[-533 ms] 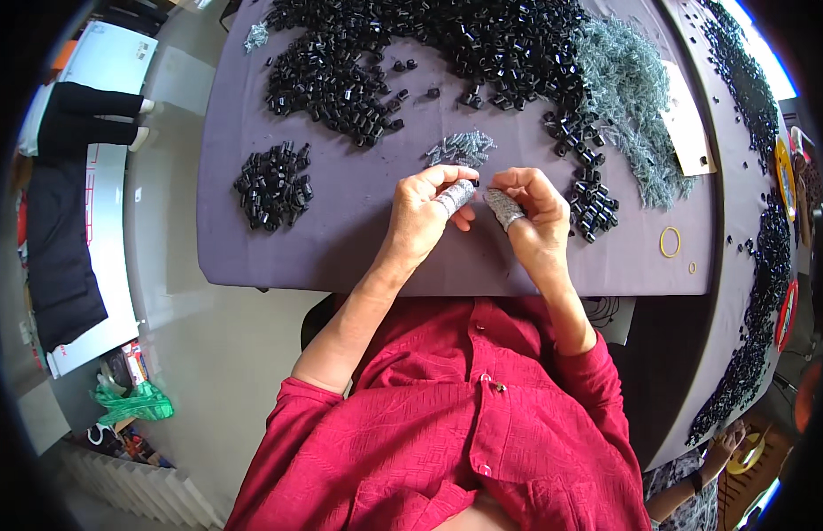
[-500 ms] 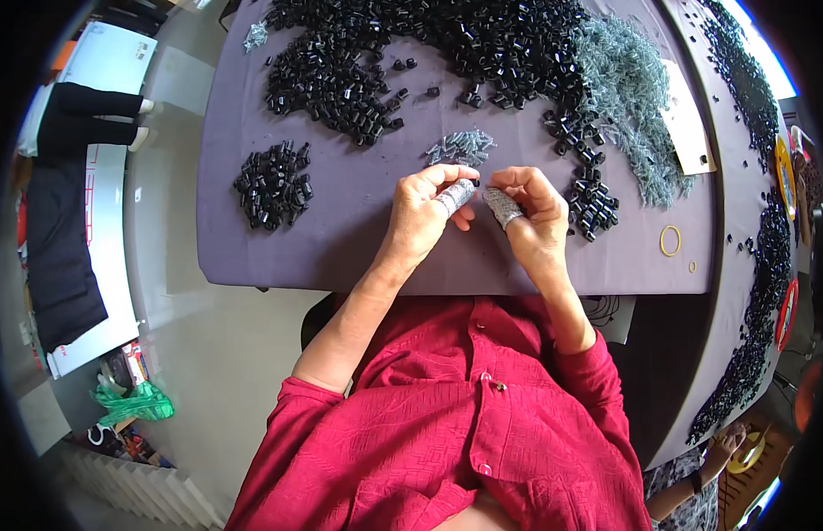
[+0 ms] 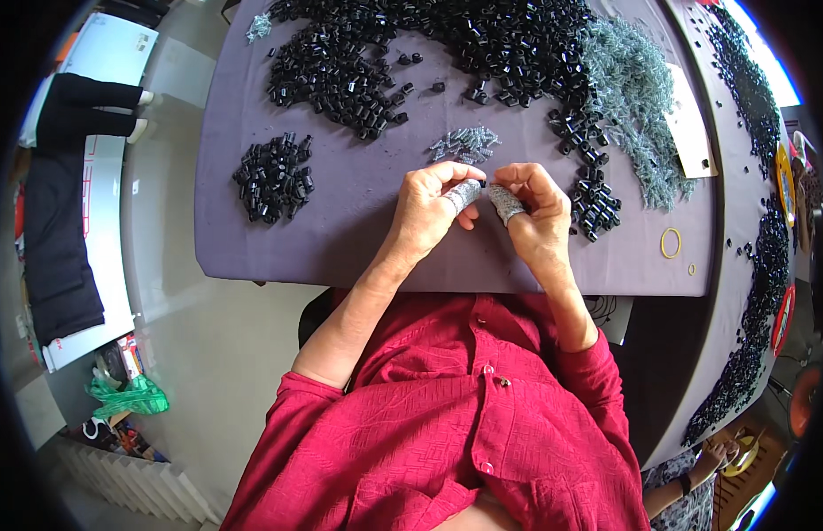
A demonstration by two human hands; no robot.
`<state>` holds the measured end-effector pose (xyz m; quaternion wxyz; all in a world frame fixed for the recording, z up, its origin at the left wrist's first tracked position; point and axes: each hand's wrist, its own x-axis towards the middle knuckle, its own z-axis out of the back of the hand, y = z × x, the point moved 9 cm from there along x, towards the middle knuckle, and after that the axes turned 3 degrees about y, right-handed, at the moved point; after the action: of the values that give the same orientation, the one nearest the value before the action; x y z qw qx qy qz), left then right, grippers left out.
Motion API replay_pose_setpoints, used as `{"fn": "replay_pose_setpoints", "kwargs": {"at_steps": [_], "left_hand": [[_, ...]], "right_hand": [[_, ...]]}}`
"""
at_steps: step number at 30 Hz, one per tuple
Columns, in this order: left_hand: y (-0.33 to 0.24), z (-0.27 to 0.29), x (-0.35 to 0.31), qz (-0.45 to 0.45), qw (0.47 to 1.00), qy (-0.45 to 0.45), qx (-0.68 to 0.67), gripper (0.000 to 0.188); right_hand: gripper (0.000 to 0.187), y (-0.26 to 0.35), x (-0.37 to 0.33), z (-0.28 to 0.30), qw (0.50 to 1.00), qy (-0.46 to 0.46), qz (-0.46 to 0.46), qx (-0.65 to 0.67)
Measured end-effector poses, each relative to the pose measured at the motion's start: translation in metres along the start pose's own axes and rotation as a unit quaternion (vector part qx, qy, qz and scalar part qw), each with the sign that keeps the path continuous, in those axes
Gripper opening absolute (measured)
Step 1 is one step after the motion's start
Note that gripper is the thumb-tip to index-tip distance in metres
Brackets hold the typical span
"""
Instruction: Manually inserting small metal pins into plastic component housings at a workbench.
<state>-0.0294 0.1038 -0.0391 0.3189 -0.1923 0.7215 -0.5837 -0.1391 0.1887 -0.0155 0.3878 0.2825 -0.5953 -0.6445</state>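
Observation:
My left hand (image 3: 426, 212) and my right hand (image 3: 537, 211) meet above the near part of the cloth-covered table (image 3: 340, 252), fingertips almost touching. Grey wrapping covers both thumbs. Between the left thumb and fingers is a small black cylindrical piece (image 3: 482, 184), mostly hidden. The right fingers are pinched together; whatever they hold is too small to make out. Just beyond the fingertips lies a little heap of thin silvery-grey pieces (image 3: 464, 144). A cluster of black pieces (image 3: 595, 203) spreads beside my right hand, and a separate black pile (image 3: 274, 180) sits to the left.
A big mound of black pieces (image 3: 517, 53) covers the far side, with a long grey heap (image 3: 637, 106) at its right. A pale card (image 3: 692, 133) and a yellow rubber band (image 3: 670, 242) lie at right. At the lower right, another person's hand (image 3: 712, 460) works near a second table.
Both hands keep their pinch, and the fingertips have come slightly closer together. The whole view has shifted a little; the piles look the same.

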Motion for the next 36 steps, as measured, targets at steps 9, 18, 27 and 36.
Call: {"fn": "replay_pose_setpoints", "kwargs": {"at_steps": [9,18,27,36], "left_hand": [[-0.003,-0.005,-0.002,-0.002,0.999,0.013,0.051,0.015],[0.009,0.009,0.0,-0.012,0.993,-0.036,-0.11,0.016],[0.004,0.008,-0.003,-0.056,0.988,-0.036,-0.136,0.014],[0.011,0.01,-0.008,-0.06,0.987,-0.029,-0.147,0.015]], "right_hand": [[0.027,0.013,0.005,-0.003,0.995,0.042,0.001,-0.091],[0.023,0.041,0.046,-0.026,0.956,0.186,0.021,-0.224],[0.031,0.045,0.119,-0.088,0.842,0.15,0.275,-0.439],[0.018,0.053,0.111,-0.083,0.826,0.141,0.268,-0.474]]}}
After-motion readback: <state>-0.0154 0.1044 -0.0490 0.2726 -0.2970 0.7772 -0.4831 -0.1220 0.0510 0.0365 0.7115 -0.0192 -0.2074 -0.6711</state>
